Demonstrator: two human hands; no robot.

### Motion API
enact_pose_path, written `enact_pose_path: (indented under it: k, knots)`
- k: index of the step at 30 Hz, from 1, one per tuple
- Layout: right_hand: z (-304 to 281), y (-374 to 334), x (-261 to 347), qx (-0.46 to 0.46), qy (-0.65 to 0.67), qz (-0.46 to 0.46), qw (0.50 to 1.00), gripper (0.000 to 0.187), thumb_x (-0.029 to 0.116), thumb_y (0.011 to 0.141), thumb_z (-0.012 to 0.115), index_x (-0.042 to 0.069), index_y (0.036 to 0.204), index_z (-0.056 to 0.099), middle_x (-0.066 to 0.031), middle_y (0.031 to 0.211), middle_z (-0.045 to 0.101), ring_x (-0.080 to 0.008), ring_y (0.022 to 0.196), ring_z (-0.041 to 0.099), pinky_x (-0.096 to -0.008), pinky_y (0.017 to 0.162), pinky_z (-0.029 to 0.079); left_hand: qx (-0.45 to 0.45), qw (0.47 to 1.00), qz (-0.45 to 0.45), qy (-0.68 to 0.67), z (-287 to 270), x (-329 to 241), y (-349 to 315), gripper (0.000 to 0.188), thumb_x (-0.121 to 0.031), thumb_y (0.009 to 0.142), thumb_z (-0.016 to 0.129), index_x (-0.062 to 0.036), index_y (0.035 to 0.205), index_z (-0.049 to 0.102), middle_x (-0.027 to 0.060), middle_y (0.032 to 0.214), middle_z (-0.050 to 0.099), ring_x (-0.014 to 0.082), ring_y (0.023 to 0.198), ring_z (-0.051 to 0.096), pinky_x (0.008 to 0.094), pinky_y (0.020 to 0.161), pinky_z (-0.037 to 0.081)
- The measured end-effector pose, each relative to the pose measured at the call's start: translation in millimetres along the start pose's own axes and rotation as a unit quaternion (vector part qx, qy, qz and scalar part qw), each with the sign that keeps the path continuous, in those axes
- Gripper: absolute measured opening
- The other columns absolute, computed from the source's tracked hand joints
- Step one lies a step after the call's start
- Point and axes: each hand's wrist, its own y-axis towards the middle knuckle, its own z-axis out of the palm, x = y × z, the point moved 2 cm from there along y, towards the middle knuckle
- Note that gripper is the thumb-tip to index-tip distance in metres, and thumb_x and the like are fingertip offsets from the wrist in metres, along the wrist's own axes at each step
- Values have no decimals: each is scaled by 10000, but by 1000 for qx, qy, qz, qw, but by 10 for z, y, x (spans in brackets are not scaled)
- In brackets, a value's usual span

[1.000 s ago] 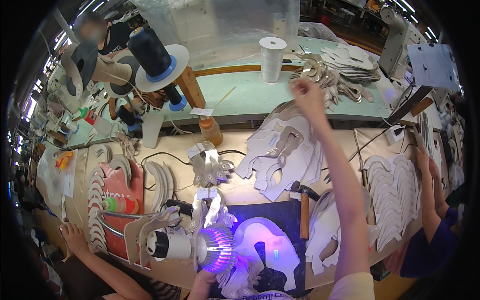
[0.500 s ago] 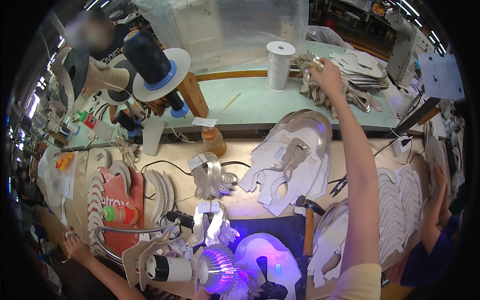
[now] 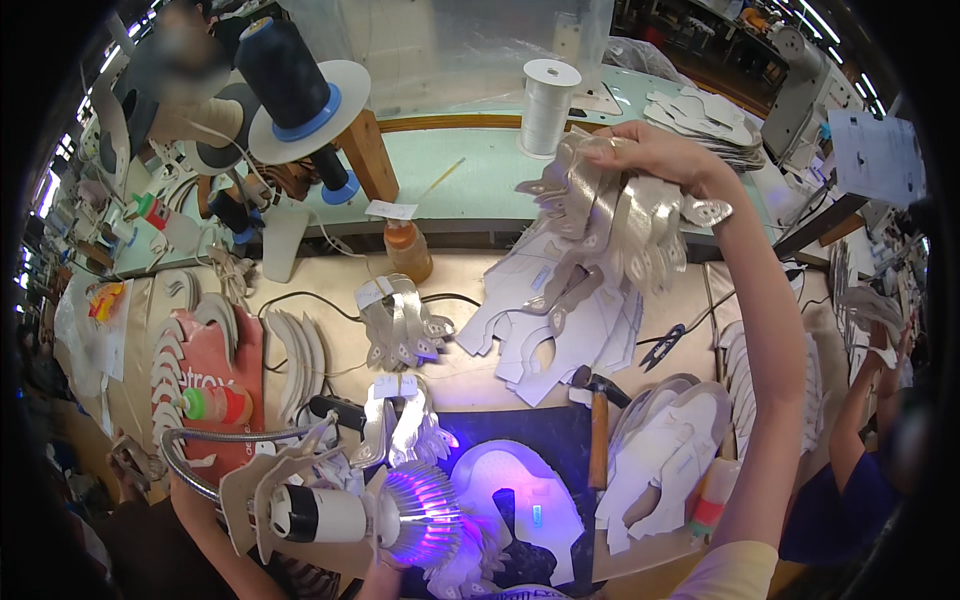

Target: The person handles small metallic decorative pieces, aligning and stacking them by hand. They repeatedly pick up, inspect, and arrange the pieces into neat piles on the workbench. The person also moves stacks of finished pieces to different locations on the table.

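My right hand (image 3: 665,155) is closed on a bundle of shiny silver-grey shoe-upper pieces (image 3: 600,205), lifted with their ends hanging down. It hangs over the far edge of a fanned stack of white-and-grey upper pieces (image 3: 560,335). Of my left arm, a bit of forearm (image 3: 381,578) shows at the lower edge; its hand is hidden behind the lamp (image 3: 330,515). Next to the lamp, a single upper piece (image 3: 520,500), lit violet, lies on a dark mat (image 3: 480,425). Two silver bundles with paper tags, a farther bundle (image 3: 400,330) and a nearer bundle (image 3: 410,430), lie left of centre.
A hammer (image 3: 599,430) lies right of the mat, beside more upper pieces (image 3: 665,460) and a glue bottle (image 3: 712,500). Farther back stand an orange-topped jar (image 3: 408,255), a white thread spool (image 3: 548,110) and a dark thread cone (image 3: 285,80). Co-workers' arms show at both sides.
My right hand has lifted the silver-grey bundle off the green shelf and brought it nearer. The view has shifted slightly. The left co-worker's hand now holds some pieces.
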Motion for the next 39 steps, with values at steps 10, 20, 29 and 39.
enact_pose_path:
  k: [10, 20, 29, 39]
  knots:
    - [236, -418, -8, 96, 234, -221, 942, 735, 571, 821, 674, -10, 1246, 526, -61, 1174, 577, -135, 1059, 529, -291, 947, 420, 20, 1000, 20, 11, -18, 70, 16, 346, -207, 968, 535, -32, 1264, 499, 88, 1174, 590, 168, 1032, 589, 305, 901, 506]
    - [381, -589, 294, 67, 195, -233, 950, 801, 674, 716, 704, -46, 1030, 549, -53, 868, 614, -104, 789, 607, -222, 713, 501, 24, 997, 61, 46, -81, 168, -24, 349, -193, 984, 511, -44, 1299, 486, 75, 1203, 584, 156, 1052, 584, 293, 905, 507]
    - [405, -638, 370, 46, 162, -250, 953, 725, 605, 844, 625, -28, 1190, 563, -40, 1038, 622, -102, 930, 559, -245, 867, 446, -41, 998, 42, -15, 11, 114, -91, 429, -223, 969, 553, -64, 1355, 452, 69, 1296, 536, 155, 1157, 534, 317, 983, 466]
    - [488, -722, 431, 34, 215, -194, 957, 573, 547, 896, 602, 9, 1093, 584, -4, 979, 618, -69, 880, 540, -227, 831, 447, -29, 998, 49, 22, 81, 47, -72, 380, -170, 936, 592, -22, 1277, 516, 80, 1217, 580, 161, 1077, 573, 320, 959, 474]
